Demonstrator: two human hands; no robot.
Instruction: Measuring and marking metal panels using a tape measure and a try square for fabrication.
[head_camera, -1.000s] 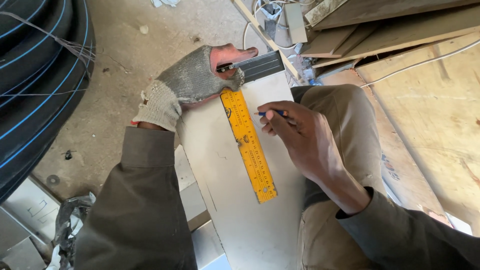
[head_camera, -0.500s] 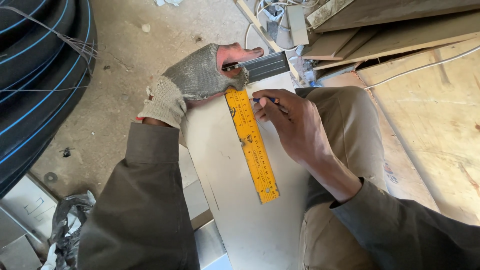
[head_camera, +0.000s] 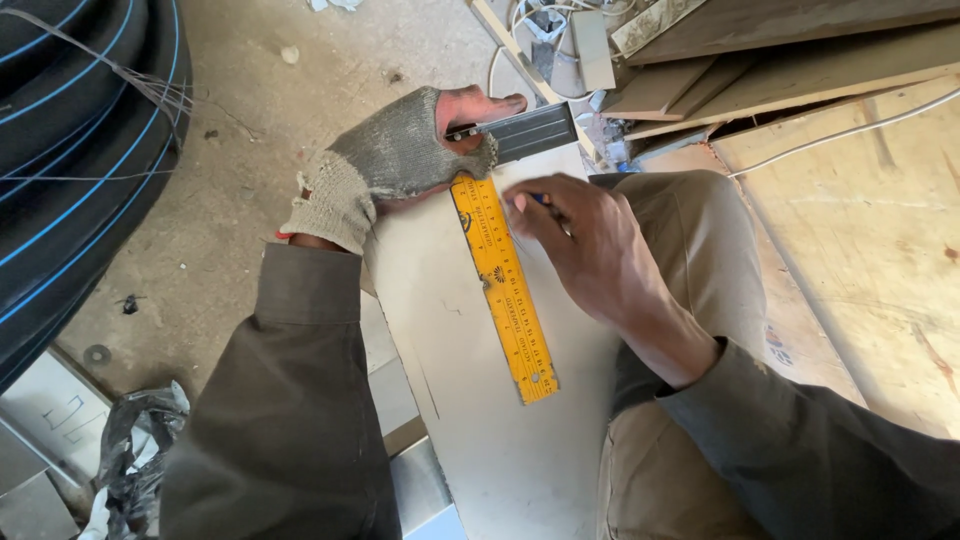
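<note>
A pale flat panel rests across my lap. A try square lies on it, its yellow blade running lengthwise and its grey metal stock hooked at the far edge. My left hand, in a worn grey knitted glove with a red thumb tip, grips the stock and presses the blade's top end. My bare right hand holds a blue pen, its tip hidden under my fingers beside the blade's upper right edge.
Coils of black pipe with blue stripes fill the left. Wooden planks and a plywood sheet lie at the right. White cables and scraps sit at the top, a crumpled black bag at the lower left.
My right hand has slid with the pen along the blade's right edge toward the stock end. The left hand and the square have stayed in place.
</note>
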